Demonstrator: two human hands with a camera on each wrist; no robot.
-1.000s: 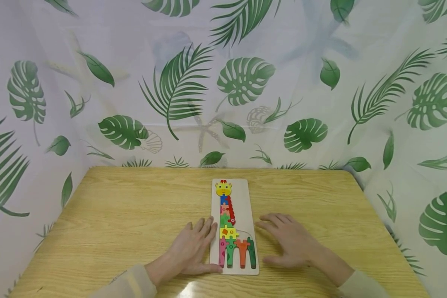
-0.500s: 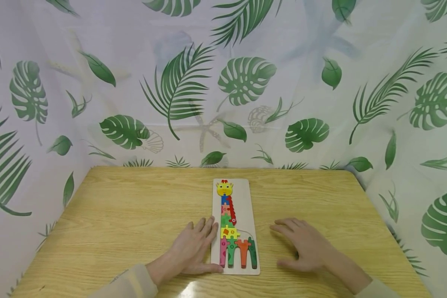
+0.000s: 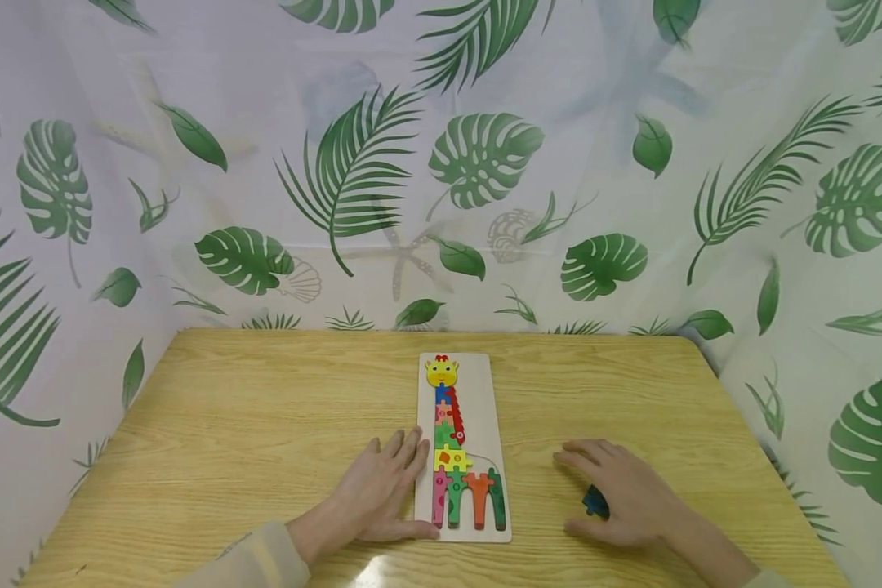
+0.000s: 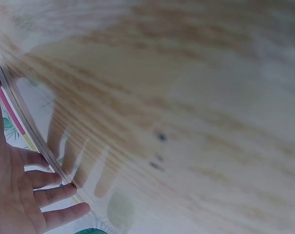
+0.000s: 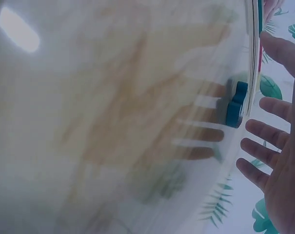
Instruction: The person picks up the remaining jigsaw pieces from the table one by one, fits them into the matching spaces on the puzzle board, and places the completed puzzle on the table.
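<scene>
A wooden giraffe puzzle board [image 3: 481, 408] lies in the middle of the table in the head view, partly filled with colored pieces. My left hand [image 3: 382, 490] rests at its left side, fingertips along the edge and thumb over the bottom left corner. Those fingers look straight in the left wrist view. To the right of the board, my right hand [image 3: 628, 494] is spread above a dark blue puzzle piece [image 3: 595, 501], which shows between thumb and fingers. In the right wrist view the blue piece [image 5: 236, 105] lies on the table, apart from the extended fingers.
The light wood table [image 3: 301, 384] has a glossy top that reflects the hands in both wrist views. Behind it hangs a white cloth [image 3: 514, 302] printed with green leaves. On the board, a bare outlined area sits above the orange leg piece [image 3: 478, 498].
My right hand has moved away from the board, to the right and slightly nearer to me. The blue piece, hidden before, now shows beneath it. My left hand and the board stay put.
</scene>
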